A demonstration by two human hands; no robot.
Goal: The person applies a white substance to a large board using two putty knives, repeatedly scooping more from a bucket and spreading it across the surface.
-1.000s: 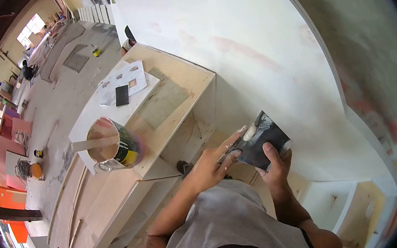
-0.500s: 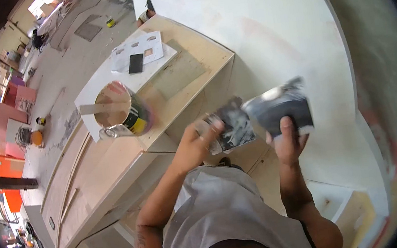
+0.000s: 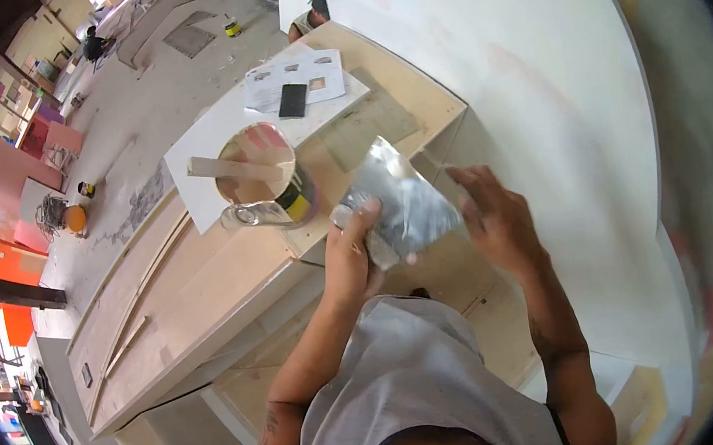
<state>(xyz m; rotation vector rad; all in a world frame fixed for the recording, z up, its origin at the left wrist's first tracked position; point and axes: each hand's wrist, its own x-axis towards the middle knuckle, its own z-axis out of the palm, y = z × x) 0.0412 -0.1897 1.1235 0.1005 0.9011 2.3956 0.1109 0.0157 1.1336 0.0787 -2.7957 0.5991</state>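
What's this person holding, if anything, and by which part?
The left hand grips a flat blade by its near left edge, thumb on top. Whether the right hand holds anything can't be told.

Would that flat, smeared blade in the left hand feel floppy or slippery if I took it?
Probably fairly stiff: held along one side by the left hand, the blade shows no obvious sag. It looks thin, so likely light for its size. The pale smears on its face suggest it may be slippery there.
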